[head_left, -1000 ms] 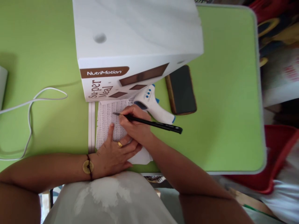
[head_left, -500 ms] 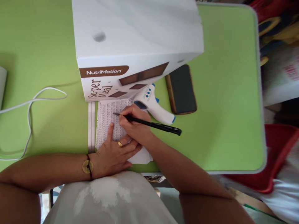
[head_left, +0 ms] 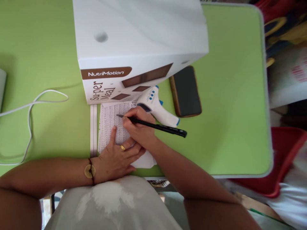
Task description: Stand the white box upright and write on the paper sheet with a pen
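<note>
My right hand (head_left: 140, 124) grips a black pen (head_left: 165, 128), its tip at a sheet of paper (head_left: 107, 119) covered in rows of small handwriting. Flat across the lower part of the paper lies my left hand (head_left: 120, 155), fingers spread, a gold ring on one finger. Its fingertips reach under the edge of my right hand. A white and blue infrared thermometer (head_left: 163, 111) lies just beyond my right hand. The top of the paper meets the foot of a large white NutriMotion box (head_left: 141, 35), which may hide part of it.
A dark phone (head_left: 187, 92) with a brown edge lies right of the box on the green table (head_left: 235, 95). To the left, a white cable (head_left: 30, 118) loops over the tabletop. Beyond the table's right edge is a red container (head_left: 285, 159).
The pen tip and my right hand have shifted very slightly over the paper. My left hand stays in place.
</note>
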A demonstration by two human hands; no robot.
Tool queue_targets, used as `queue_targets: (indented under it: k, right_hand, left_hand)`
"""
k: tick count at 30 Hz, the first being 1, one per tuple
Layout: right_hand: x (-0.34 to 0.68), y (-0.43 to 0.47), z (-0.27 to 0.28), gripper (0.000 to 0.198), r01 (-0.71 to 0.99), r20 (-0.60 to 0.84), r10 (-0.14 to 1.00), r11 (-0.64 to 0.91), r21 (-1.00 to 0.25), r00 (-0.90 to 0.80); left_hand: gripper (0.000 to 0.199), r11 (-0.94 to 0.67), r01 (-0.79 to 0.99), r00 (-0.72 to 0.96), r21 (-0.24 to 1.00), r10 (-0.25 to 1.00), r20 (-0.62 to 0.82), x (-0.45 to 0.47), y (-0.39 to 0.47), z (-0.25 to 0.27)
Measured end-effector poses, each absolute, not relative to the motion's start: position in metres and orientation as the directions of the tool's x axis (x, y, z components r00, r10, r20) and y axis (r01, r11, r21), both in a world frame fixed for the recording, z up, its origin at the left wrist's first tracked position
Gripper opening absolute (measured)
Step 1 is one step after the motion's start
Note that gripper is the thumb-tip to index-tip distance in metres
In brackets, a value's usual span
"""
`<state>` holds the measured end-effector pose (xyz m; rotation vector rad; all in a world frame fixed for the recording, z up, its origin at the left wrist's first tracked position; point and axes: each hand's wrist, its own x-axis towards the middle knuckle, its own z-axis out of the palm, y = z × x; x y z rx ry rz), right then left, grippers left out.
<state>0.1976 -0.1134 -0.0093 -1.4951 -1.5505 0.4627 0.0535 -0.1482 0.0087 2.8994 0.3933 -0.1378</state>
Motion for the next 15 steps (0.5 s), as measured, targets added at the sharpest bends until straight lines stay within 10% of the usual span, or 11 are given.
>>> queue_targets:
  k: [15]
  right_hand:
    - [0.1979, -0.1128, -0.0091, 0.013, 0.589, 0.336, 0.932, 0.195, -0.785, 0.139]
  left_hand:
    - [0.057, -0.941, 0.262, 0.963, 0.214, 0.239, -0.127, 0.0541, -0.1464, 0.0099]
